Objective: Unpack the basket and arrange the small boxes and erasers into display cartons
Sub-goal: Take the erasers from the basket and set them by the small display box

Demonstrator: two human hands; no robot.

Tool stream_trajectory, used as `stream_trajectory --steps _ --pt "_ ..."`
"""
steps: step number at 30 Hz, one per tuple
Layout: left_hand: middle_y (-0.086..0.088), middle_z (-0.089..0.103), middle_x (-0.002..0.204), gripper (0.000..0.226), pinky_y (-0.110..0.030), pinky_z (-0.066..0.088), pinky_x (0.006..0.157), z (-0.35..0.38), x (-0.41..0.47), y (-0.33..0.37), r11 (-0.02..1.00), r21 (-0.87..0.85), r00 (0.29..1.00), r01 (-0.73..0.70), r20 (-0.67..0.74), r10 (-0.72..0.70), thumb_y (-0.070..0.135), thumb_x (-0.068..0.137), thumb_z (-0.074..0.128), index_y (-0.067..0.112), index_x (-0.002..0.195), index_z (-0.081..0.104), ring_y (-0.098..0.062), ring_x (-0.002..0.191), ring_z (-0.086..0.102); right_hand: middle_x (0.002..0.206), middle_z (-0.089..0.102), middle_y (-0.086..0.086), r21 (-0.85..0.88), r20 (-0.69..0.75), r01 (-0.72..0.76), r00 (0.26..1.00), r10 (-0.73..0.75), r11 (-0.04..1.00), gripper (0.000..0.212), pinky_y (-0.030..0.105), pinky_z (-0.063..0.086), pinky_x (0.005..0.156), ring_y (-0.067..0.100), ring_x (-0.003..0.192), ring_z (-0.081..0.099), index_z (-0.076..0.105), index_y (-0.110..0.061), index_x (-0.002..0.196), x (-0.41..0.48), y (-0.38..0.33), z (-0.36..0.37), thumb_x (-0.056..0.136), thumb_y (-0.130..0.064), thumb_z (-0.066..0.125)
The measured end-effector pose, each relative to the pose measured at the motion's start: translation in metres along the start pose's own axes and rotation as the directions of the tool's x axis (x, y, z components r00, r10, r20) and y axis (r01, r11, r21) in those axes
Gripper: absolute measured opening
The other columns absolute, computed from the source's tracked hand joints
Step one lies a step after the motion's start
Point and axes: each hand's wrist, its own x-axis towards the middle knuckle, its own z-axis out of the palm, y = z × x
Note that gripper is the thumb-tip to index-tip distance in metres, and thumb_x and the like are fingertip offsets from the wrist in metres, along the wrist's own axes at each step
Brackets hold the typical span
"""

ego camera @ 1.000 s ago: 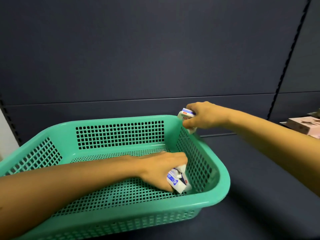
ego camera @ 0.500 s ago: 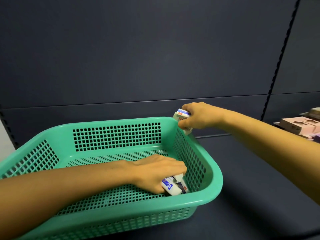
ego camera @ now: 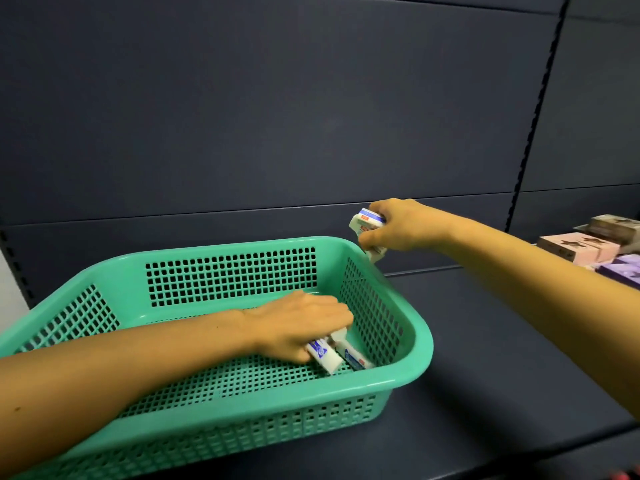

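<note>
Green plastic basket (ego camera: 412,344) sat on shelf; left hand (ego camera: 298,327) closed over erasers (ego camera: 332,355) in near-right corner, right hand (ego camera: 398,225) clutching erasers beyond far rim. Best gather all, lift clear.

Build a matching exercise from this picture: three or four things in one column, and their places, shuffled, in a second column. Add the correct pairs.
Things
1. left hand
2. right hand
3. green basket
4. pink boxes

Places
A. on the dark shelf, far right edge
B. inside the basket, on erasers
C. above the basket's far right corner, holding erasers
D. on the dark shelf, in front of the person

Pairs: 1-B, 2-C, 3-D, 4-A
</note>
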Motion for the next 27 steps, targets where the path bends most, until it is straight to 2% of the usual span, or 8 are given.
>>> stream_trajectory --steps 3,5,8,11,15,18,21,27 --pt "0.011 0.034 0.080 0.020 -0.019 0.023 0.055 -0.004 -0.003 0.002 0.997 -0.039 0.991 0.064 0.117 -0.059 0.010 0.081 0.053 0.020 0.088 0.038 -0.009 0.072 0.027 0.094 0.056 0.004 0.007 -0.013 -0.027 1.000 0.028 1.000 0.021 0.029 0.041 0.072 0.019 0.083 0.052 0.053 -0.015 0.102 -0.010 0.003 -0.004 0.088 -0.030 0.059" --pt "0.006 0.047 0.094 0.013 -0.026 0.037 0.063 -0.003 -0.002 0.008 0.994 -0.103 0.990 0.044 0.137 -0.030 0.017 0.087 0.051 0.018 0.096 0.041 -0.011 0.082 0.040 0.095 0.058 0.005 0.007 -0.031 -0.044 0.999 0.044 0.999 0.021 0.031 0.043 0.072 0.020 0.083 0.053 0.053 -0.015 0.100 -0.015 0.007 -0.006 0.087 -0.030 0.060" --pt "-0.001 0.049 0.123 0.019 -0.037 0.046 0.074 -0.002 0.002 0.014 0.992 -0.127 0.991 0.015 0.135 0.003 0.020 0.090 0.050 0.018 0.105 0.038 -0.019 0.105 0.050 0.100 0.061 0.007 -0.002 -0.048 -0.068 0.997 0.068 0.998 0.028 0.034 0.046 0.079 0.022 0.087 0.055 0.058 -0.012 0.105 -0.022 0.015 -0.006 0.084 -0.030 0.061" --pt "-0.002 0.047 0.129 0.023 -0.036 0.047 0.072 -0.003 0.005 0.016 0.992 -0.122 0.992 -0.036 0.116 0.050 0.022 0.090 0.052 0.022 0.103 0.034 -0.020 0.109 0.051 0.100 0.061 0.007 0.003 -0.035 -0.076 0.996 0.076 0.997 0.028 0.033 0.045 0.078 0.022 0.088 0.055 0.058 -0.012 0.105 -0.026 0.020 -0.006 0.084 -0.030 0.061" --pt "0.003 0.050 0.113 0.023 -0.025 0.040 0.052 0.001 0.006 0.022 0.967 0.000 0.965 -0.256 0.060 0.255 0.015 0.083 0.060 0.014 0.102 0.049 -0.009 0.089 0.044 0.098 0.060 0.006 -0.002 -0.034 -0.056 0.998 0.056 0.998 0.026 0.030 0.043 0.074 0.021 0.085 0.054 0.056 -0.013 0.104 -0.027 0.026 -0.009 0.086 -0.031 0.060" --pt "0.002 0.051 0.086 0.012 -0.024 0.027 0.049 -0.005 0.012 0.028 0.955 -0.004 0.953 -0.296 0.067 0.295 0.017 0.087 0.057 0.014 0.093 0.047 -0.010 0.073 0.033 0.097 0.059 0.006 -0.008 -0.027 -0.055 0.998 0.055 0.998 0.023 0.030 0.043 0.073 0.020 0.085 0.053 0.054 -0.015 0.101 -0.029 0.028 -0.012 0.086 -0.031 0.060" --pt "0.003 0.047 0.079 0.016 -0.020 0.015 0.048 -0.007 0.013 0.030 0.973 -0.009 0.971 -0.232 0.062 0.232 0.019 0.088 0.056 0.016 0.087 0.040 -0.006 0.071 0.020 0.098 0.058 0.006 0.000 -0.034 -0.060 0.998 0.060 0.998 0.025 0.029 0.042 0.073 0.020 0.085 0.053 0.055 -0.014 0.105 -0.031 0.028 -0.014 0.087 -0.031 0.060" --pt "0.008 0.043 0.077 0.018 -0.012 0.015 0.052 -0.001 0.004 0.014 1.000 -0.008 0.995 -0.018 0.098 0.019 0.013 0.080 0.055 0.022 0.088 0.042 -0.010 0.067 0.032 0.097 0.058 0.005 0.004 -0.047 -0.090 0.995 0.090 0.996 0.022 0.028 0.041 0.071 0.021 0.085 0.052 0.054 -0.014 0.101 -0.048 0.035 -0.016 0.086 -0.029 0.060"
